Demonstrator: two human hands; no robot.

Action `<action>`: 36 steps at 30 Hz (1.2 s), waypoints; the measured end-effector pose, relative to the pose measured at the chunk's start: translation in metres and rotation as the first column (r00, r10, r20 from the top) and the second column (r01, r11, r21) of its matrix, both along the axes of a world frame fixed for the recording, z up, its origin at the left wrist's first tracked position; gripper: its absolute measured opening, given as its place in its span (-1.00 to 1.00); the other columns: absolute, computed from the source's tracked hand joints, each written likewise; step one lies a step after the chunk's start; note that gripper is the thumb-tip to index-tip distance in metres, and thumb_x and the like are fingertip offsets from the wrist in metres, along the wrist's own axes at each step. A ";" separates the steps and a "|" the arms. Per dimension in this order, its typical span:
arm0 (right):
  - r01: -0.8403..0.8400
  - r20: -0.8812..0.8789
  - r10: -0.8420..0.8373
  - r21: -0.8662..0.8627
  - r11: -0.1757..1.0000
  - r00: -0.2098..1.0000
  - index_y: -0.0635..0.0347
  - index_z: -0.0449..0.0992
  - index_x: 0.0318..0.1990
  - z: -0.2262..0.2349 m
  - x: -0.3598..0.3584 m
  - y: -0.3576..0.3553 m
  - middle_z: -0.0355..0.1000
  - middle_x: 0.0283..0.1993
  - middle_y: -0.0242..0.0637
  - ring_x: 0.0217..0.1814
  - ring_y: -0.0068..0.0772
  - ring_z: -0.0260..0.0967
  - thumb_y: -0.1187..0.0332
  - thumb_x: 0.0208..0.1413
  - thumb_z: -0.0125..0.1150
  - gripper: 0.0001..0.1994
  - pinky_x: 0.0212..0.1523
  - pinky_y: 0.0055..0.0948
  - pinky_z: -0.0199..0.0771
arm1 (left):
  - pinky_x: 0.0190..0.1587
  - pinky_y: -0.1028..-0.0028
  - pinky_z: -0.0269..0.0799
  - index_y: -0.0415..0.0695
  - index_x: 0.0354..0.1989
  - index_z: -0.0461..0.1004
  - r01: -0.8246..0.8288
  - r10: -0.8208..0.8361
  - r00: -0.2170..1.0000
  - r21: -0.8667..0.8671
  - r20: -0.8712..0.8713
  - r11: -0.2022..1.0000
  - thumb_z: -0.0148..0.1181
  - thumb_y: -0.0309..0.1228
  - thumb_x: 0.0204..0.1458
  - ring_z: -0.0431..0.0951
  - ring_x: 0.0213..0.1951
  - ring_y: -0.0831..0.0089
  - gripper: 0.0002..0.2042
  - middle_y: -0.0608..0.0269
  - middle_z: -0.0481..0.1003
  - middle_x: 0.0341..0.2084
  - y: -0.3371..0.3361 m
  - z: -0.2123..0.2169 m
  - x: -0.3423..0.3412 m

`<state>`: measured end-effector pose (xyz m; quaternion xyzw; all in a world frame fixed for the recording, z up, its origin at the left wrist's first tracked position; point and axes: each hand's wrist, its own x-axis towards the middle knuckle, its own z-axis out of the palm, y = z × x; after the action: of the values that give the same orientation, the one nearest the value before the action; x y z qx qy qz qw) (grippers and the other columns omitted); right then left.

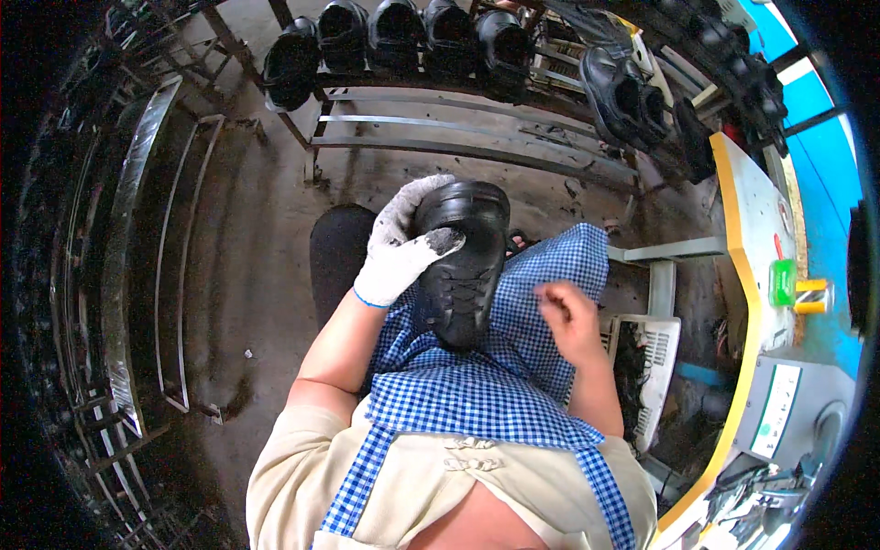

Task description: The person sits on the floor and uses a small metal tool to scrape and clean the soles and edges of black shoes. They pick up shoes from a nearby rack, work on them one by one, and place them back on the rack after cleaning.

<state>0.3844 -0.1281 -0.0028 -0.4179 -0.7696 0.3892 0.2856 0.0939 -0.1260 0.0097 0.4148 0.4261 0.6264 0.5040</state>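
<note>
A black lace-up shoe (458, 266) is held over my lap, its toe pointing away from me and its upper facing up. My left hand (403, 238), in a white knit glove with a dark patch on the thumb, grips the shoe from its left side near the toe. To the right of the shoe, and apart from it, is my bare right hand (570, 316). Its fingers are curled in toward the thumb; whatever they hold, if anything, is too small to make out. A blue checked apron (486, 403) lies under both hands.
Several black shoes (396, 37) line a metal rack ahead, and more (623, 96) stand at the far right. A yellow-edged workbench (747, 211) runs along my right, carrying a green container (782, 282) and a grey machine (793, 403). Below it sits a white plastic basket (662, 367).
</note>
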 end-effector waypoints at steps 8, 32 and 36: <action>-0.162 0.100 0.130 0.465 0.870 0.986 -0.13 0.59 0.04 0.089 -0.034 0.040 0.40 -0.43 -0.32 -0.54 -0.36 0.37 0.48 0.02 0.31 -0.60 -0.54 -0.42 0.37 | 0.19 0.38 0.32 -0.29 0.16 0.37 0.250 -0.252 0.966 -0.039 -0.056 0.967 0.45 -0.28 -0.18 0.47 0.06 0.38 -0.32 0.12 0.48 0.02 -0.003 0.016 0.014; -0.184 0.273 0.068 0.427 0.885 0.960 -0.20 0.64 -0.06 0.096 -0.027 0.041 0.35 -0.48 -0.37 -0.57 -0.35 0.39 0.43 -0.04 0.31 -0.65 -0.57 -0.39 0.40 | 0.16 0.40 0.34 -0.27 0.14 0.38 0.179 -0.193 0.977 -0.141 -0.092 0.974 0.44 -0.29 -0.19 0.48 0.03 0.39 -0.34 0.15 0.50 -0.03 -0.007 0.005 0.022; -0.201 0.344 0.038 0.453 0.869 0.938 -0.18 0.65 -0.09 0.107 -0.019 0.043 0.36 -0.47 -0.37 -0.55 -0.35 0.40 0.44 -0.05 0.31 -0.67 -0.56 -0.38 0.40 | 0.15 0.41 0.36 -0.28 0.15 0.38 0.173 -0.183 0.980 -0.119 -0.079 0.978 0.43 -0.35 -0.17 0.49 0.01 0.41 -0.36 0.14 0.51 -0.04 -0.006 0.004 0.020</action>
<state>0.3656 -0.0850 0.1042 -0.3428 -0.9030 0.1288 0.2250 0.1135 -0.1322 0.0134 0.4500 0.4438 0.5348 0.5609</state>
